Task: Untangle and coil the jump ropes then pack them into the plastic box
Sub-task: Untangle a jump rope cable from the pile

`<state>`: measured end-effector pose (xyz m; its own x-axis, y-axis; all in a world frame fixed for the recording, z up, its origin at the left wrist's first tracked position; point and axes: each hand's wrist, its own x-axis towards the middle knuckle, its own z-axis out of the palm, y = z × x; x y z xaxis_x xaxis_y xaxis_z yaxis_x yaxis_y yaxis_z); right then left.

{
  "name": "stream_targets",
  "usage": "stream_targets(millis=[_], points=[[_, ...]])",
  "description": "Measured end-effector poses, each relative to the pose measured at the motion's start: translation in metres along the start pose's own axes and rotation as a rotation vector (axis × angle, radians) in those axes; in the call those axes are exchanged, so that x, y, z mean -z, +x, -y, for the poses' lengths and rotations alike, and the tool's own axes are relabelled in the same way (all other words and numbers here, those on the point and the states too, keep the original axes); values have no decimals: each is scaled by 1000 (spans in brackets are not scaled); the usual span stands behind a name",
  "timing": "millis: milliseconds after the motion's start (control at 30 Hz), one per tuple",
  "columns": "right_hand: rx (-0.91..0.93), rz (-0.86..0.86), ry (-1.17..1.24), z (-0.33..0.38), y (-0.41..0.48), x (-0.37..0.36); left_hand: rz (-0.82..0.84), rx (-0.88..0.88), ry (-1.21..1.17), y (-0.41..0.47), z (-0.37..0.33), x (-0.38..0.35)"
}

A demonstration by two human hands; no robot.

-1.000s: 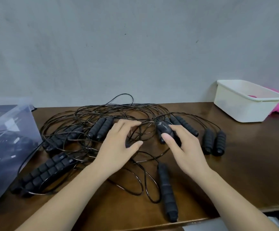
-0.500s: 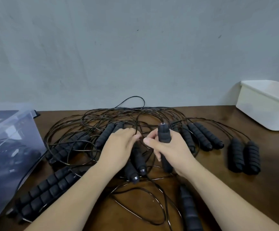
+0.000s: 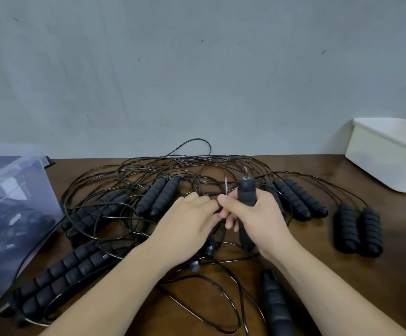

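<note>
Head view: the ropes [image 3: 173,170] lie in one big messy heap on the table [image 3: 342,282], not in the box [image 3: 15,202]. The heap spreads from 8 o'clock round to 3 o'clock of the hands. The cords [image 3: 129,229] are thin, black and shiny, and they loop over each other many times. The handles [image 3: 158,197] are fat, black foam with bumpy rings, like caterpillars. Most lie side by side in twos: one pair at 8 o'clock, pairs at 10 and 11 o'clock, one at 1 o'clock and one at 3 o'clock. A lone one lies at 5 o'clock, by the right arm.

The right hand [image 3: 257,217] has its fingers wrapped tight round one handle [image 3: 246,191] and holds it standing up, with a small metal tip on top. The left hand [image 3: 185,229] touches the right thumb. Its fingers are bent down into the cords, and I cannot tell what they hold. Two dark handle ends stick out under it.

The box is see-through plastic with straight sides, at 9 o'clock. A white tub [image 3: 389,154], smooth with a square rim, sits at 2 o'clock. The table is dark brown wood.
</note>
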<state>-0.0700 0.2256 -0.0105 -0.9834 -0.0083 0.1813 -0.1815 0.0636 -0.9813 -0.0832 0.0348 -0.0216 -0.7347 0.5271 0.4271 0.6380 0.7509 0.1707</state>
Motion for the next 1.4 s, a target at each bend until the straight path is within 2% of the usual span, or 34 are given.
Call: stream_targets(millis=[133, 267, 400, 533, 667, 767, 867, 933, 1000, 1067, 1167, 1300, 1400], points=[[-31, -45, 299, 20, 3, 14, -11, 146, -227, 2, 13, 2], [-67, -93, 525, 26, 10, 31, 1, 255, -206, 4, 34, 2], [-89, -151, 597, 21, 14, 35, -49, 289, -197, 3, 40, 6], [-140, -28, 412, 17, 7, 19, -104, 256, -210, 2, 25, 12], [-64, 47, 277, 13, -5, 0, -169, 128, -101, 0, -4, 20], [8, 39, 185, 12, -9, -2, -121, 111, -23, -1, -11, 16], [61, 71, -39, 10, -11, -4, -48, 129, -5, -2, -7, 8], [98, 42, -164, 10, -12, -5, -18, 128, -23, -2, -7, 6], [110, 8, -182, 9, -12, -5, -1, 128, -100, -2, -8, 5], [89, -7, -79, 11, -12, -2, 2, 136, -168, -1, -5, 3], [13, 27, 224, 21, -11, 1, -45, 173, -246, -1, 5, 1], [-71, 25, 608, 35, -4, 18, -105, 264, -212, 2, 26, 5], [-115, -37, 700, 30, 4, 29, -140, 310, -164, 4, 35, 11]])
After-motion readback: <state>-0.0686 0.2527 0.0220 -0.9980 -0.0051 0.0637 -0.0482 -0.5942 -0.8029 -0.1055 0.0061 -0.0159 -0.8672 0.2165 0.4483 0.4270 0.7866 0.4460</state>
